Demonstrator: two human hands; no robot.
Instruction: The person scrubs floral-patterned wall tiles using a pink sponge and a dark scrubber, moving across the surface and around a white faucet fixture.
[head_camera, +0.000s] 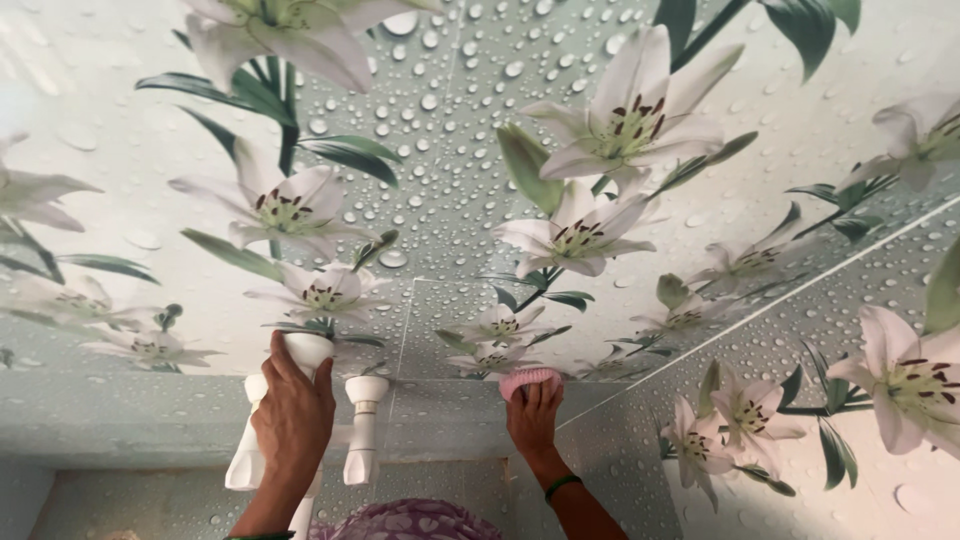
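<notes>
I'm in a home bathroom or washing area. The wall panels (560, 150) all around me are printed with white lilies and water droplets, joined at seams, and near me on the left a white plastic tap fitting (362, 425) stands out from them.

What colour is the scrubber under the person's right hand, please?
The scrubber is pink, pressed against the flower-patterned wall by the right hand; the head view shows it.
</notes>
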